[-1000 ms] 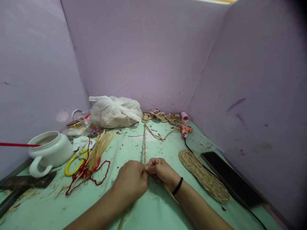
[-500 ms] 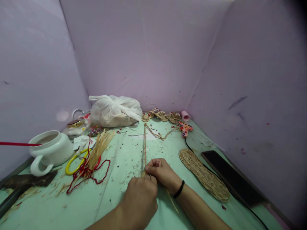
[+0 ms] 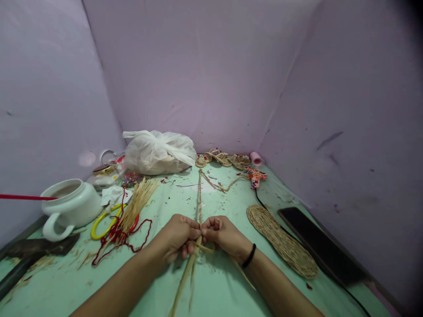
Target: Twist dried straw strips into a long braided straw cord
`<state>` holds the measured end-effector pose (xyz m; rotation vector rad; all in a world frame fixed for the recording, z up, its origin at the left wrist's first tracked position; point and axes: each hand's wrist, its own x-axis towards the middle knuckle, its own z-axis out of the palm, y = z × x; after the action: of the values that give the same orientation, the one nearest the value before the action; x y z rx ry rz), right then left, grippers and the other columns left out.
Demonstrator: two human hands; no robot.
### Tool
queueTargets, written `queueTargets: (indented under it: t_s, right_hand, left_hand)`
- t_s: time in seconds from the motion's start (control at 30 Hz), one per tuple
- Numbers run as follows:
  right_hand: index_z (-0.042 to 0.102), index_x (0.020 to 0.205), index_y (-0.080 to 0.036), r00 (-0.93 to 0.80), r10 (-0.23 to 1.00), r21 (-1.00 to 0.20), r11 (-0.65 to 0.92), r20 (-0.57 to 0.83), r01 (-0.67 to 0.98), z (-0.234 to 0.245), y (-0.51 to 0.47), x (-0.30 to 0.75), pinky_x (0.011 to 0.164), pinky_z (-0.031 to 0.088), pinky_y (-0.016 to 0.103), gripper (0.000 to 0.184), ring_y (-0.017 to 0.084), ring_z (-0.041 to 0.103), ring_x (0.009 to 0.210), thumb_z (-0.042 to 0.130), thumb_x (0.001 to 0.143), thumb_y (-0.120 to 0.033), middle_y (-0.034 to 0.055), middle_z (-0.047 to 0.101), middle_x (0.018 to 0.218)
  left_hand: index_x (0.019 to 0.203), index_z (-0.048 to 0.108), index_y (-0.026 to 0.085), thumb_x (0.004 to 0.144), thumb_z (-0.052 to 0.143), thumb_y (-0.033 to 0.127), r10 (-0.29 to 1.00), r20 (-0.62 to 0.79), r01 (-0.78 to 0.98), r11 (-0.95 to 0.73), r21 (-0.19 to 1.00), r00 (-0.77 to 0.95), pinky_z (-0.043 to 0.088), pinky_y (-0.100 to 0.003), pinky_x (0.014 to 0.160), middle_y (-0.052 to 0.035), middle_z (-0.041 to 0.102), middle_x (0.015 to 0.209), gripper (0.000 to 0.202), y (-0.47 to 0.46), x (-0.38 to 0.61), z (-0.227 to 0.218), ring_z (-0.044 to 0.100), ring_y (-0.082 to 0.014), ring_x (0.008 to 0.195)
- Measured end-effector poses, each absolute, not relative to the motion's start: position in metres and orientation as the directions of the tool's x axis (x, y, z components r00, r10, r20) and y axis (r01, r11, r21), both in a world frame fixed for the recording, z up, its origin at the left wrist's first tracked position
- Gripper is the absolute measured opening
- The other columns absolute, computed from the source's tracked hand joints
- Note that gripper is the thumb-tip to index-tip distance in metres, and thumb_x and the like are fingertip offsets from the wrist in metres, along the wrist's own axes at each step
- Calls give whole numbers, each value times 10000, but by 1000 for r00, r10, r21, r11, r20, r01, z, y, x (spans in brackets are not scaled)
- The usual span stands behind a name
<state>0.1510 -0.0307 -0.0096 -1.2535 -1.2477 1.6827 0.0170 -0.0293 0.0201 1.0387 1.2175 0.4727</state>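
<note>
Straw cord: it (image 3: 200,198) ran straight away from me along the middle of the tabletop (image 3: 142,290), its near end between my two hands; whether the far end was fixed, I couldn't tell.
Loose strands: below my fingers they (image 3: 183,279) fanned toward me, one curling in a small loop, another showing beyond my right wrist.
Left grip: thumb and forefinger were pinched together (image 3: 195,230) on the cord's near end, lower fingers curled by the strands.
Right grip: thumb and fingertips were closed (image 3: 204,232) on the same spot, meeting the left.
Handling: I judged it light, dry and bendable, the flat strands apt to split if creased hard; the best hold seemed right where cord gave way to loose straw.
Right side: a woven sole (image 3: 280,242) lay near my forearm, a dark slab (image 3: 320,246) just beyond.
Left side: a straw bundle (image 3: 140,200) rested among red yarn (image 3: 145,237) and yellow-handled scissors (image 3: 98,228), near a white pot (image 3: 77,207).
Back: a tied plastic bag (image 3: 158,154) sat beside small woven sandals (image 3: 221,158).
</note>
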Motion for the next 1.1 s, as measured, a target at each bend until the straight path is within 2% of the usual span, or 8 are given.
queueTargets:
  t_s: [0.3, 0.5, 0.57, 0.67, 0.73, 0.9, 0.93, 1.1]
  right_hand:
    - [514, 603, -130, -312, 926, -977, -207, -211, 46, -11, -29, 154, 463, 330, 193, 147, 69, 484, 468, 626, 550, -208, -5, 571, 516]
    - [477, 619, -152, -299, 932, -979, -199, -205, 49, -6, -33, 152, 446, 328, 193, 104, 86, 517, 460, 567, 569, -164, -35, 540, 479]
    - [476, 606, -153, -277, 938, -978, -200, -209, 63, -5, -33, 152, 439, 314, 189, 91, 77, 495, 443, 555, 563, -138, -46, 520, 466]
    - [488, 570, -147, -235, 949, -976, -188, -209, 109, -4, -33, 152, 423, 277, 180, 79, 47, 413, 414, 553, 552, -106, -56, 493, 455]
    - [495, 567, -142, -229, 949, -975, -193, -215, 113, -4, -33, 152, 414, 258, 178, 71, 40, 380, 409, 550, 552, -101, -50, 500, 459]
    - [493, 585, -141, -214, 954, -978, -201, -208, 53, -5, -32, 150, 430, 282, 180, 76, 51, 423, 429, 552, 550, -110, -32, 530, 474]
    - [490, 592, -142, -221, 954, -979, -198, -202, 42, -6, -32, 149, 438, 294, 183, 79, 57, 437, 436, 555, 552, -120, -29, 533, 476]
    - [486, 623, -143, -229, 955, -981, -175, -189, 82, -7, -32, 151, 466, 330, 197, 97, 78, 472, 468, 570, 576, -159, -22, 529, 498]
  left_hand:
    - [527, 505, 95, 557, 527, 123, 759, -572, 99, 573, 814, 312, 353, -170, 317, -33, 543, 456, 47, -25, 16, 10, 474, -83, 343]
    - [583, 491, 136, 475, 493, 126, 745, -546, 242, 490, 838, 383, 169, -163, 282, -8, 563, 489, 109, -19, 12, 7, 344, -50, 283]
    - [578, 499, 139, 465, 467, 117, 768, -506, 372, 371, 851, 394, 157, -172, 313, 17, 528, 457, 119, -17, 11, 4, 307, -44, 300]
    - [514, 511, 123, 456, 444, 95, 853, -289, 528, 18, 849, 435, 193, -175, 379, 42, 451, 435, 93, -18, 7, 5, 332, -47, 403]
    - [527, 542, 112, 453, 457, 86, 843, -252, 578, -84, 812, 476, 195, -174, 393, 54, 417, 434, 115, -20, 3, 10, 333, -47, 437]
    - [944, 575, 111, 506, 525, 154, 763, -501, 411, 336, 847, 408, 183, -167, 340, 70, 471, 460, 442, -20, 0, 24, 308, -35, 320]
    - [943, 571, 104, 523, 525, 178, 759, -513, 344, 394, 852, 401, 190, -166, 327, 57, 489, 465, 429, -20, 2, 24, 324, -40, 307]
    - [545, 516, 101, 536, 568, 231, 760, -525, 213, 480, 851, 384, 290, -179, 314, -35, 544, 485, 140, -24, 13, 14, 451, -83, 347]
